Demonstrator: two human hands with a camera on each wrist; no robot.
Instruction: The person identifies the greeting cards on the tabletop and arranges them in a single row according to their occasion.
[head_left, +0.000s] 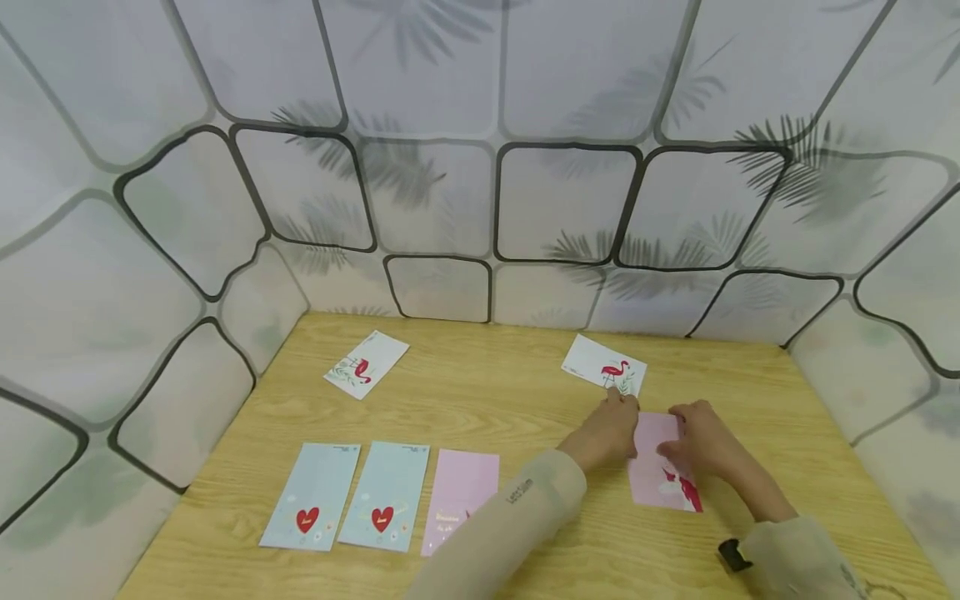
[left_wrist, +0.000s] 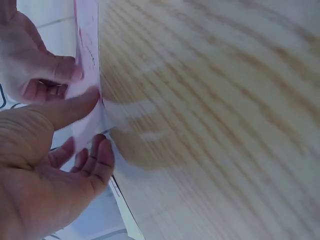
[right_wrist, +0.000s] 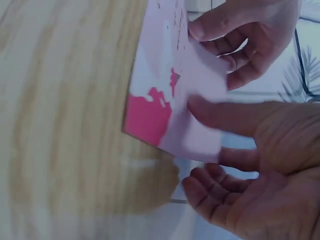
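A pink card [head_left: 648,479] with a red and white print lies at the right of the table, between both hands. My left hand [head_left: 609,429] pinches its left edge near the top, thumb on the front. On the opposite side my right hand [head_left: 705,440] grips the card, its thumb laid across the pink face in the right wrist view [right_wrist: 200,120], with the index finger behind. Part of the card stands off the wood there. Just beyond the left hand lies a white card with a red flamingo [head_left: 588,358], its lower corner beside the fingertips.
Two light blue cards with red hearts, a left one [head_left: 315,475] and a right one [head_left: 392,475], lie in a row with another pink card [head_left: 468,475], partly covered by my left sleeve. A second flamingo card [head_left: 378,354] lies far left. Patterned cloth walls [head_left: 442,287] enclose the wooden table.
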